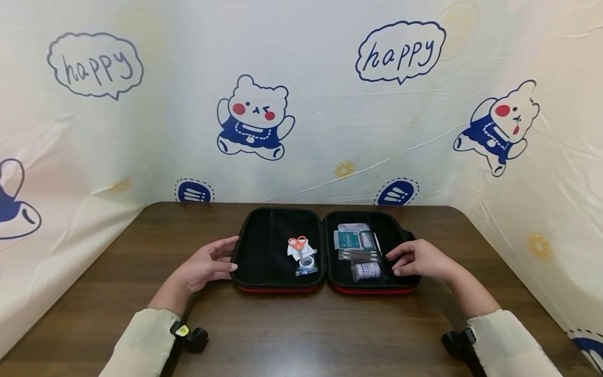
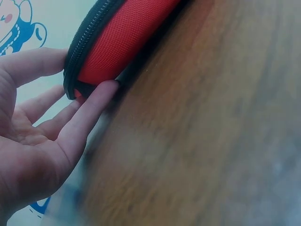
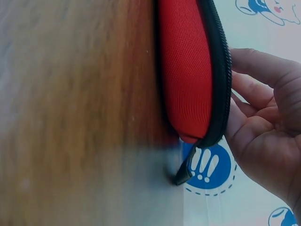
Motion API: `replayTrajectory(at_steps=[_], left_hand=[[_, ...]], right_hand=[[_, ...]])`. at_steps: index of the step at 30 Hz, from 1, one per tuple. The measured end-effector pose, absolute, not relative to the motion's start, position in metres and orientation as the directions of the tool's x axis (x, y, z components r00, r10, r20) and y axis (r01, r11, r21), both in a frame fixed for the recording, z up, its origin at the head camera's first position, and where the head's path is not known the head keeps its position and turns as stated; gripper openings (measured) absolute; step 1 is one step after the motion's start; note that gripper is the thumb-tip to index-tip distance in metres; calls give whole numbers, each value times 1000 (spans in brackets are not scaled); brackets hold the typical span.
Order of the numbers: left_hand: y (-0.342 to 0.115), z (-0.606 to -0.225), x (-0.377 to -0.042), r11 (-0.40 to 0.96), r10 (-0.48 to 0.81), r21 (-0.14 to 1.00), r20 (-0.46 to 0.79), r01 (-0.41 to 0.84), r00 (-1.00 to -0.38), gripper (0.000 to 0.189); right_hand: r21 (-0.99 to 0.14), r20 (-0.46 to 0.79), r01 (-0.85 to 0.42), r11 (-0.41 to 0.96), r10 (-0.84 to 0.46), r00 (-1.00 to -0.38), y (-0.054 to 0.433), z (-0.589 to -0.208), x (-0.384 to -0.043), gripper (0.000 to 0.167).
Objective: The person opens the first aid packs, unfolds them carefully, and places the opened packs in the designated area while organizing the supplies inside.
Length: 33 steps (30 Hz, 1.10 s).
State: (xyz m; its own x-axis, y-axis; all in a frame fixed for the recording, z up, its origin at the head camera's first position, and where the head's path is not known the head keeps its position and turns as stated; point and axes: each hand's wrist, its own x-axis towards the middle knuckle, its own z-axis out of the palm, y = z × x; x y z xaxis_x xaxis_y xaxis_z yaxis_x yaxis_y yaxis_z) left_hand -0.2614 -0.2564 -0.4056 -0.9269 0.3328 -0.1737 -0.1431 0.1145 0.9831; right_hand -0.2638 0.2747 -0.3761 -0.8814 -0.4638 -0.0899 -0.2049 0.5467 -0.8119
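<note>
A black-lined first-aid case (image 1: 282,220) with a red outer shell (image 2: 122,42) lies unfolded on the table. My left hand (image 1: 209,264) holds its left edge, one finger at the zipper rim and another under the shell. Orange-handled scissors (image 1: 298,242), a white packet (image 1: 311,252) and a wrapped tape roll (image 1: 307,265) are in the left half. The right half holds a teal packet (image 1: 347,240), a pack of swabs (image 1: 358,255) and a white wrapped roll (image 1: 366,270). Over its right rim reaches my right hand (image 1: 419,257), fingers bent inside; whether they grip anything, I cannot tell.
The brown wooden table (image 1: 264,335) extends in front of the case and to both sides. A patterned cloth (image 1: 320,104) hangs behind. A short strap (image 3: 186,167) sticks out from the right half's shell.
</note>
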Motion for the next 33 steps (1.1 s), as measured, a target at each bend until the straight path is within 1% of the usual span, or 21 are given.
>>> replayTrajectory(at_steps=[9,15,18,22,27,33], left_hand=[[-261,-403,-255,154,311,979,-176,-133,-934,81],[-265,-399,-252,187,284,976,-159,-109,-946,80],[-266,-395,-250,216,265,974,-127,-70,-956,78],[-268,-390,-249,253,252,967,-75,-9,-965,73],[-266,-381,-249,298,259,953,-28,52,-965,71],[-260,-365,-248,422,252,901,-11,99,-968,66]], right_hand=[[-800,-21,-241,550,-427,-904,293,-374,-259,41],[-812,23,-224,539,-354,-935,305,-368,-255,42],[-808,32,-203,553,-302,-953,311,-365,-254,42],[-785,38,-196,587,-270,-962,315,-361,-254,43],[-765,64,-218,606,-266,-962,319,-356,-254,45],[-752,67,-219,622,-257,-964,324,-355,-254,47]])
